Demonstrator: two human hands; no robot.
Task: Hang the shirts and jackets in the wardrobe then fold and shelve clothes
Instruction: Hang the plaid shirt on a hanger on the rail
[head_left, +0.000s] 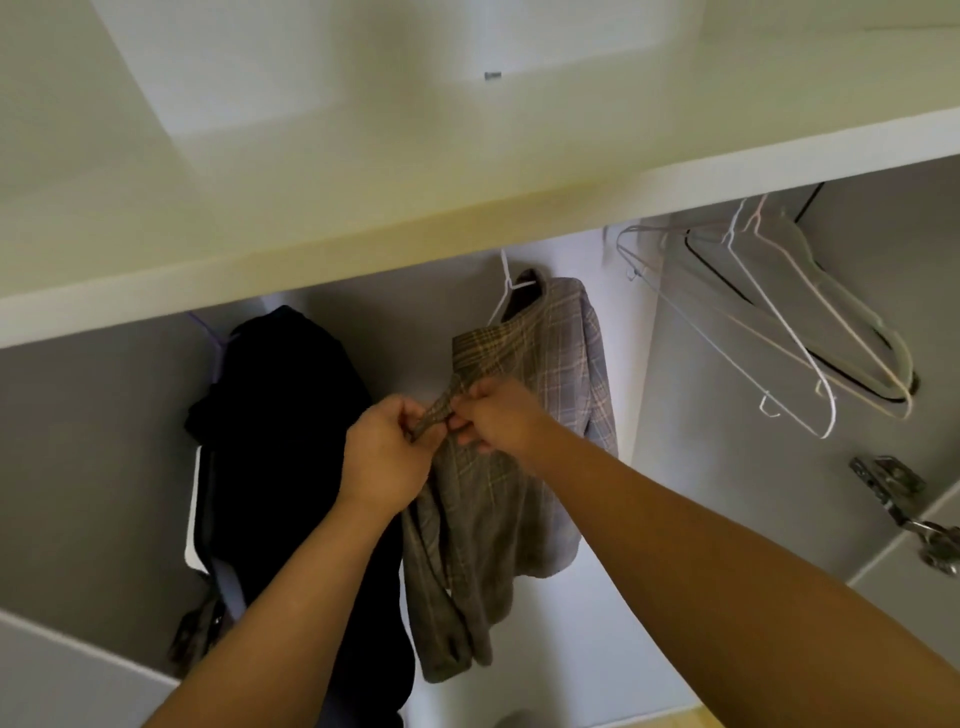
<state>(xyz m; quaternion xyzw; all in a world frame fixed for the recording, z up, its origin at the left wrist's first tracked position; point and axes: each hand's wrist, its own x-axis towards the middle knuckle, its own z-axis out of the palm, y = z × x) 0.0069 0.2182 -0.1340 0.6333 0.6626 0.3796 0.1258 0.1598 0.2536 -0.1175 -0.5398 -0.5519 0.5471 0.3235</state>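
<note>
Head view: I look into the wardrobe, under a pale shelf (467, 223).
Plaid shirt (524, 493): hangs on a white hanger (505, 293) in the middle, just beside a black garment (291, 415) on its left.
Left hand (384, 457): fingers curled, pinching the shirt's front edge.
Right hand (498, 415): fingers curled, I see it pinching the same edge, close against the left.
Empty hangers (779, 322): bunched at the right, apart from the shirt.

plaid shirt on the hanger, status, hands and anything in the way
Left hand and right hand both pinch the front of the grey-brown plaid shirt. Shirt hangs on white wire hanger. Black garment hangs beside it, not blocking.
</note>
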